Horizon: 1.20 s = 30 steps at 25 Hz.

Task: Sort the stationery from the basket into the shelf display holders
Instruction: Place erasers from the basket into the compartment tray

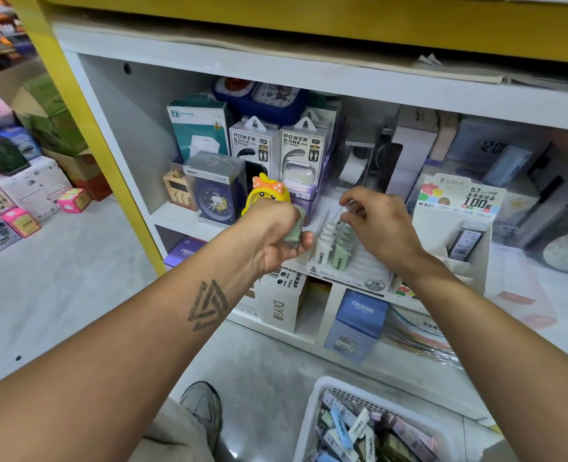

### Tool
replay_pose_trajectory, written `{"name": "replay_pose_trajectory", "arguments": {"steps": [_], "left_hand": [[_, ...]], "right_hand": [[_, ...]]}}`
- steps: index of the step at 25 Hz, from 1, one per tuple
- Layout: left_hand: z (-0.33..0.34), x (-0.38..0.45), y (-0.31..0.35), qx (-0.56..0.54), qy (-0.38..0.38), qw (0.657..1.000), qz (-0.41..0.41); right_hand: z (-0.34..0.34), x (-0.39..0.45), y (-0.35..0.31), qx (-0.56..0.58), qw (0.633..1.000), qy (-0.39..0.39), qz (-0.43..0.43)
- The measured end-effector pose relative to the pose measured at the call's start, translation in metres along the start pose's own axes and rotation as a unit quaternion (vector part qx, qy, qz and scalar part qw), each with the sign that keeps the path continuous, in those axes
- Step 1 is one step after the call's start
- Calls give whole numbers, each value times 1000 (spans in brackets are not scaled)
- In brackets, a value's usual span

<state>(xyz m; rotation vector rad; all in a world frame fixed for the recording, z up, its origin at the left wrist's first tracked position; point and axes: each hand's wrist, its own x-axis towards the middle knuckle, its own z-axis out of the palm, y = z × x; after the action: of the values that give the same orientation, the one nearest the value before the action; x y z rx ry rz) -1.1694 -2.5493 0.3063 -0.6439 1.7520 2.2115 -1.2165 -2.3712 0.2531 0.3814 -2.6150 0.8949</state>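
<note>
Pale green pkts [292, 233] in left hand [276, 235]

A white perforated plastic basket [312, 415] holds paper-sleeved stationery, a glossy clear-plastic slotted display holder [362, 266] sits on the smooth matt white shelf board [525, 278], and printed power-bank cartons [254, 145] look glossy.

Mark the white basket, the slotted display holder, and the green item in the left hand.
white basket [312, 408], head view, left rim.
slotted display holder [372, 265], head view, bare ribbed floor.
green item [292, 240], head view, lower end below the fingers.
</note>
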Motion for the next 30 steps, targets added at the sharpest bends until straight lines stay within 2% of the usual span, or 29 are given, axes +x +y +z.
{"name": "replay_pose_trajectory", "arguments": {"steps": [6, 11, 12, 14, 16, 17, 21, 24, 26, 28, 29, 30], "left_hand": [[2, -1, 0, 4, 3, 1000, 3], [3, -1, -2, 36, -1, 999, 4], [4, -2, -3, 41, -8, 999, 5], [7, -3, -3, 38, -21, 999, 11], [11, -2, -3, 33, -19, 999, 24], [14, -1, -4, 27, -15, 999, 32], [28, 0, -6, -38, -38, 997, 60], [37, -5, -9, -76, -98, 987, 101], [40, -3, -11, -35, -94, 986, 132], [37, 5, -13, 126, -29, 973, 192], [34, 8, -14, 254, -1, 939, 233], [31, 10, -17, 380, 6, 885, 268]], "right_hand": [[6, 3, 0, -63, 997, -43, -12], [6, 2, -6, -125, 982, -138, -30], [2, 2, -9, -101, 986, -130, -26], [-8, 1, -15, 52, 993, -104, 32], [-21, -1, -23, 275, 945, -114, 135], [-28, -4, -26, 341, 914, -130, 177], [-46, -17, -25, 447, 829, -209, 262], [-56, -18, -15, 519, 798, -161, 261], [-62, -14, -6, 521, 812, -80, 252], [-65, -9, 3, 430, 875, 15, 221], [-65, -8, 7, 362, 909, 53, 198], [-63, -7, 10, 295, 937, 77, 173]]}}
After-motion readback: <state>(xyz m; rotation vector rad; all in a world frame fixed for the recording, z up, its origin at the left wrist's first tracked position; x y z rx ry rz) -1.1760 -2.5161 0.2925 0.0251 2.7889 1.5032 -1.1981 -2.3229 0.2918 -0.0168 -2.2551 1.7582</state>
